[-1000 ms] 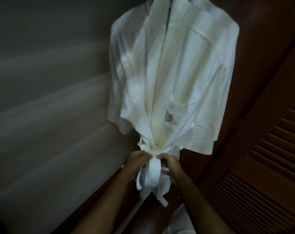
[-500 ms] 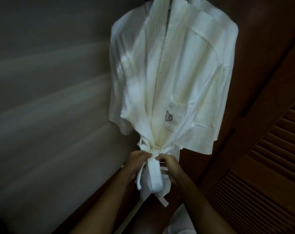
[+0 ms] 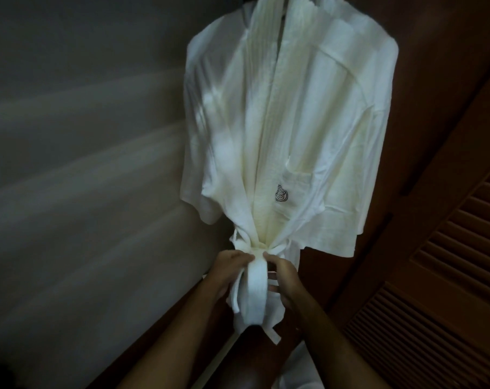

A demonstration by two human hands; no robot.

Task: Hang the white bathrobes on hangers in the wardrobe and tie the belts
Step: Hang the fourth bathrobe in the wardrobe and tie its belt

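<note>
A white bathrobe (image 3: 308,122) hangs in the dim wardrobe, its top cut off by the frame, so the hanger is hidden. A dark round logo marks its chest pocket. The white belt (image 3: 255,287) cinches the waist, and a wide band of it hangs down between my hands. My left hand (image 3: 229,270) grips the belt at the left of the knot. At the knot's right side my right hand (image 3: 283,276) pinches the belt, fingers curled behind the band.
A grey wall (image 3: 83,164) fills the left side. Dark wooden panelling (image 3: 440,80) stands behind the robe and a louvred wooden door (image 3: 448,290) lies at the right. More white cloth (image 3: 297,369) shows at the bottom between my forearms.
The hanging band of belt between my hands has slid a little lower and straighter. Both hands stay at the knot.
</note>
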